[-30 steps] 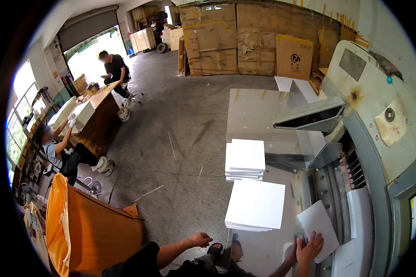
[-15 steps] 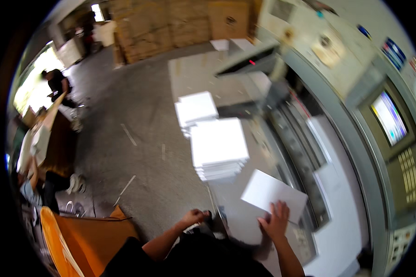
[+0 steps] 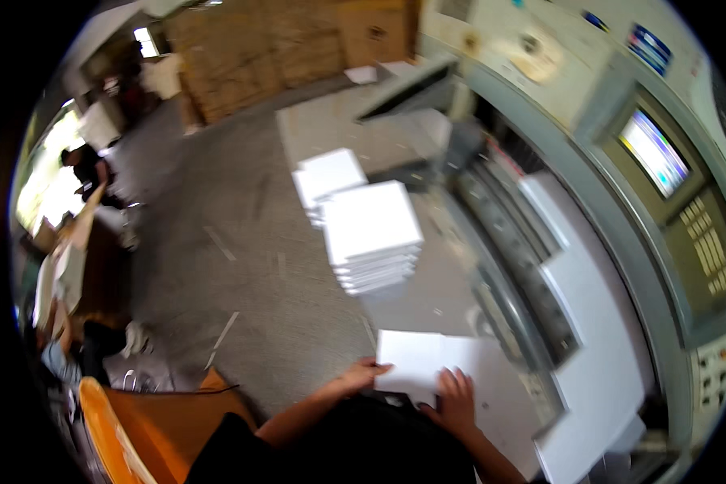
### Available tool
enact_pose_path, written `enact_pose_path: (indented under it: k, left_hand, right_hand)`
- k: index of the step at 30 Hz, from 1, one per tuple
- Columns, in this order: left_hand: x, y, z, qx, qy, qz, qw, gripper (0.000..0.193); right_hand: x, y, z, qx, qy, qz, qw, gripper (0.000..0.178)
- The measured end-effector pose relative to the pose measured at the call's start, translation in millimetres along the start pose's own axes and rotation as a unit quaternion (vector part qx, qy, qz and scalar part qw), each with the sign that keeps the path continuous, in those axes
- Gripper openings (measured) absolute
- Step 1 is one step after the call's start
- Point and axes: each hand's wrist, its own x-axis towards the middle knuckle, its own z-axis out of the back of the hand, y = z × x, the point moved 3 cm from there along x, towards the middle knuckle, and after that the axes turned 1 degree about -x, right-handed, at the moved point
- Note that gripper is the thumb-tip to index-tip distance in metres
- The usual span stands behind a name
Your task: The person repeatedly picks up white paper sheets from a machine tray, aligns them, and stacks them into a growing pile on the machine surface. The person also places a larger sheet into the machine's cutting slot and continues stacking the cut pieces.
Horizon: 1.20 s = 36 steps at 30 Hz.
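Observation:
A flat piece of white paper (image 3: 405,353) lies on the grey machine table right in front of me; whether it is one sheet or several I cannot tell. My left hand (image 3: 361,376) pinches its left edge, thumb and fingers closed. On its right part my right hand (image 3: 456,398) rests with fingers stretched out. Another pale, sheet-like area (image 3: 469,352) adjoins it on the right, beyond a faint seam. Farther off stands a layered stack of white paper (image 3: 371,222), with a lower white stack (image 3: 331,176) behind it.
To the right is a large grey cutting machine with a slotted bed (image 3: 516,278), a lit screen (image 3: 653,153) and a keypad (image 3: 708,246). White boards (image 3: 601,347) lie along its bed. An orange container (image 3: 149,431) stands lower left. Two people sit at far left.
My right hand and the white paper have come left and nearer to me. My left hand has moved from beside the table onto the paper's left edge. The view has shifted slightly.

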Motion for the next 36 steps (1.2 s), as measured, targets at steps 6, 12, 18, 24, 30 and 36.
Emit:
enact_pose_path:
  k: [6,12,18,24,30,36]
  left_hand:
    - [6,-16,-12,-0.045,0.054,-0.008,0.997,0.035]
    - [9,-16,9,0.066,0.034,-0.199,0.977,0.029]
    - [-20,-66,-11,0.146,0.060,-0.277,0.948,0.022]
    - [-17,-73,-21,0.252,0.134,-0.308,0.908,0.025]
    - [11,-73,-30,0.302,0.084,-0.428,0.848,0.028]
    - [6,-83,-31,0.360,0.078,-0.344,0.864,0.035]
  right_hand:
    - [-21,-17,-5,-0.043,0.006,0.011,0.999,0.075]
    - [-17,-45,9,-0.043,0.027,0.014,0.999,0.073]
    - [18,-18,51,0.129,-0.080,-0.114,0.982,0.074]
    - [7,-42,-11,0.499,-0.005,-0.308,0.810,0.037]
    - [4,-2,22,0.288,-0.158,-0.266,0.906,0.029]
    - [13,13,16,0.330,-0.177,-0.342,0.862,0.031]
